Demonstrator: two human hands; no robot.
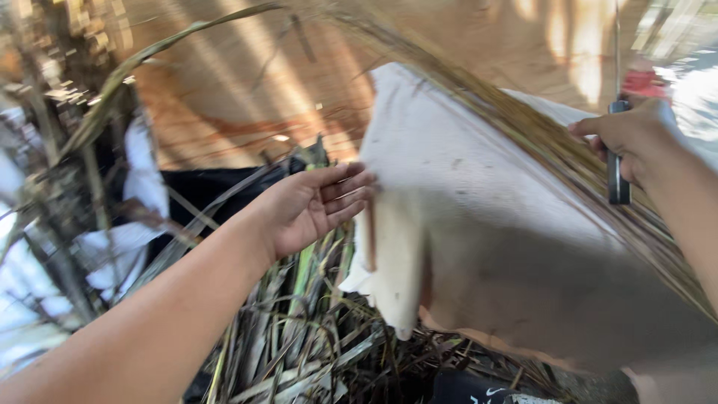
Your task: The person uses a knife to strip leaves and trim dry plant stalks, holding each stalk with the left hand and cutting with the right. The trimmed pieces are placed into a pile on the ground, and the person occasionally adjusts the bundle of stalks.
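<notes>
Left hand (310, 206) lies open, fingers spread flat at the near edge of the broad white fibrous sheet (479, 217), gripping nothing. Right hand (632, 138) is closed around a dark-handled knife (618, 161) at the sheet's far side, beside the long brownish dry stalk (523, 127) crossing it. Best, I'd say, to brace the sheet firmly, fingers well off the blade, above the dry leaf litter (299, 337).

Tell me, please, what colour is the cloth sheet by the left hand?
White cloth sheet, seen in the head view.
</notes>
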